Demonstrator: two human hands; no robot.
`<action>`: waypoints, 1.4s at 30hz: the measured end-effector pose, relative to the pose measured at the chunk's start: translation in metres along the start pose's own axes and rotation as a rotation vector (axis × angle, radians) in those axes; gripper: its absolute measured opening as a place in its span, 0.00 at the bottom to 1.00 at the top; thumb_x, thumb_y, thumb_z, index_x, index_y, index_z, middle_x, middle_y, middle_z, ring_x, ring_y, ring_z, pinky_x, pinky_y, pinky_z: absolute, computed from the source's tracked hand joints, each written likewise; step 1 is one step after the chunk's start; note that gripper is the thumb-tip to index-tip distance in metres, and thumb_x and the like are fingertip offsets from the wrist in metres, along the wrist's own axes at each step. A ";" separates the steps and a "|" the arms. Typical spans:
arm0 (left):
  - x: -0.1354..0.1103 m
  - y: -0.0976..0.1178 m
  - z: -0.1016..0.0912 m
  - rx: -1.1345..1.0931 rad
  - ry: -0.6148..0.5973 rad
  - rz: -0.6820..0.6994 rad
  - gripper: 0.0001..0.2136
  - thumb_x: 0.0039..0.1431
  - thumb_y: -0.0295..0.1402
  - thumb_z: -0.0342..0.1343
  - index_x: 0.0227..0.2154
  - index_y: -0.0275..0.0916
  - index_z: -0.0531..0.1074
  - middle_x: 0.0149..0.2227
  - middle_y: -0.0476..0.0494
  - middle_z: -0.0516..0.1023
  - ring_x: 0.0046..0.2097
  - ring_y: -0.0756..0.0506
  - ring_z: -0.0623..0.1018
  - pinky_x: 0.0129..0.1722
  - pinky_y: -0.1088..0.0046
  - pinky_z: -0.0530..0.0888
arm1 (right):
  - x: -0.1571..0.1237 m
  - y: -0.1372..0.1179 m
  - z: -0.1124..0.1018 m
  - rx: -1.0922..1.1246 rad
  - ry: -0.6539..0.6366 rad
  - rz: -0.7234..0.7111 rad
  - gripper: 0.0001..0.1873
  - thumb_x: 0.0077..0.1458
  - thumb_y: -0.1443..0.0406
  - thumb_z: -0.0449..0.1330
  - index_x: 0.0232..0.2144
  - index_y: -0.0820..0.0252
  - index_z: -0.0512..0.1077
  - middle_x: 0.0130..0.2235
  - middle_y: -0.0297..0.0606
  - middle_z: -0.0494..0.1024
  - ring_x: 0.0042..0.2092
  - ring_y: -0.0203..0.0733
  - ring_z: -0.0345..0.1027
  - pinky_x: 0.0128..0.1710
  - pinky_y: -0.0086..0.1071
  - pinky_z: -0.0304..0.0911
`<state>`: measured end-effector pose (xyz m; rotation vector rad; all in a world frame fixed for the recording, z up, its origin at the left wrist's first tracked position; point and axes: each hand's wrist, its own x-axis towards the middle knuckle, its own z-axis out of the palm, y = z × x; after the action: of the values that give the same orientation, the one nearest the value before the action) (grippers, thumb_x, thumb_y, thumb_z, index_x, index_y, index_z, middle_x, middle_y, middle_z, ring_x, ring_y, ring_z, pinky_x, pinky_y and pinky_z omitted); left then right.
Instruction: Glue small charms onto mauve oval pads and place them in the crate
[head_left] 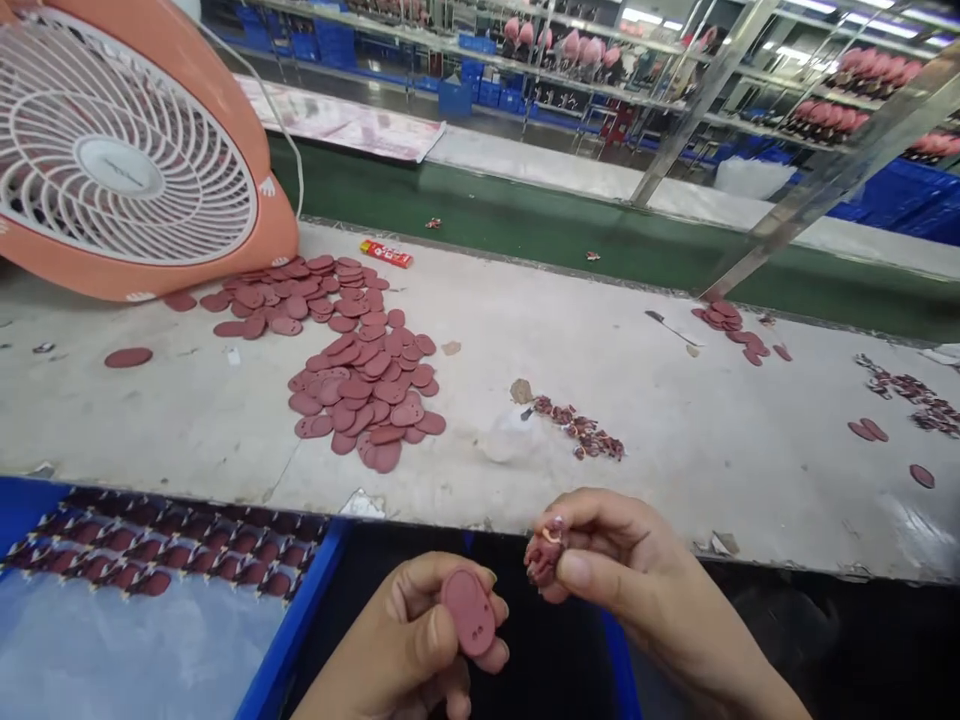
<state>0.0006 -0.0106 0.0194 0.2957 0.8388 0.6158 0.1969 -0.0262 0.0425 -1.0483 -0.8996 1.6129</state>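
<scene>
The left hand [420, 635] pinches one oval piece [469, 612] between the thumb and the fingers; the flat side, with small holes near its lower end, is turned to the camera. The right hand [637, 570] pinches a small crumpled part [545, 555], reddish in colour, with the thumb pressed against it. The two hands are near each other but apart — both are at the front edge of the table [480, 300], and the two held things do not touch.

On the table, a big pile [367, 390] of similar ovals reaches back to the orange fan [124, 165]. To the right of this pile lies a small heap [585, 432] of dark red parts. A red packet [387, 254] lies behind the pile. At lower left is a blue tray [296, 630] — inside it, ovals with dark parts [217, 557] lie in rows.
</scene>
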 end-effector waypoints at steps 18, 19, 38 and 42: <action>-0.003 0.003 -0.004 -0.099 -0.088 -0.039 0.15 0.36 0.42 0.74 0.23 0.36 0.80 0.22 0.50 0.78 0.25 0.52 0.78 0.19 0.86 0.71 | 0.004 -0.014 0.021 -0.742 -0.177 -0.352 0.17 0.61 0.70 0.62 0.47 0.43 0.74 0.36 0.26 0.81 0.37 0.33 0.76 0.38 0.25 0.69; -0.003 0.003 -0.003 -0.102 -0.084 -0.041 0.15 0.36 0.42 0.74 0.23 0.36 0.80 0.22 0.50 0.78 0.25 0.52 0.78 0.19 0.85 0.72 | 0.005 -0.014 0.021 -0.746 -0.183 -0.354 0.16 0.61 0.70 0.62 0.47 0.43 0.74 0.36 0.26 0.81 0.37 0.33 0.76 0.38 0.24 0.69; 0.000 -0.001 -0.001 -0.093 0.000 -0.041 0.16 0.36 0.44 0.73 0.21 0.35 0.79 0.20 0.50 0.75 0.23 0.55 0.76 0.17 0.87 0.69 | 0.010 -0.019 0.022 -0.853 -0.248 -0.397 0.13 0.59 0.75 0.60 0.43 0.55 0.74 0.37 0.30 0.81 0.38 0.31 0.74 0.41 0.22 0.67; 0.002 -0.003 -0.003 -0.106 0.003 -0.029 0.16 0.37 0.44 0.73 0.21 0.36 0.80 0.20 0.50 0.75 0.23 0.55 0.75 0.17 0.87 0.68 | 0.010 -0.021 0.022 -0.898 -0.281 -0.423 0.11 0.60 0.75 0.60 0.42 0.58 0.73 0.38 0.31 0.81 0.38 0.31 0.74 0.42 0.22 0.66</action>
<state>0.0009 -0.0121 0.0148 0.1857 0.8095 0.6314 0.1812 -0.0128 0.0670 -1.1029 -1.9926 0.9901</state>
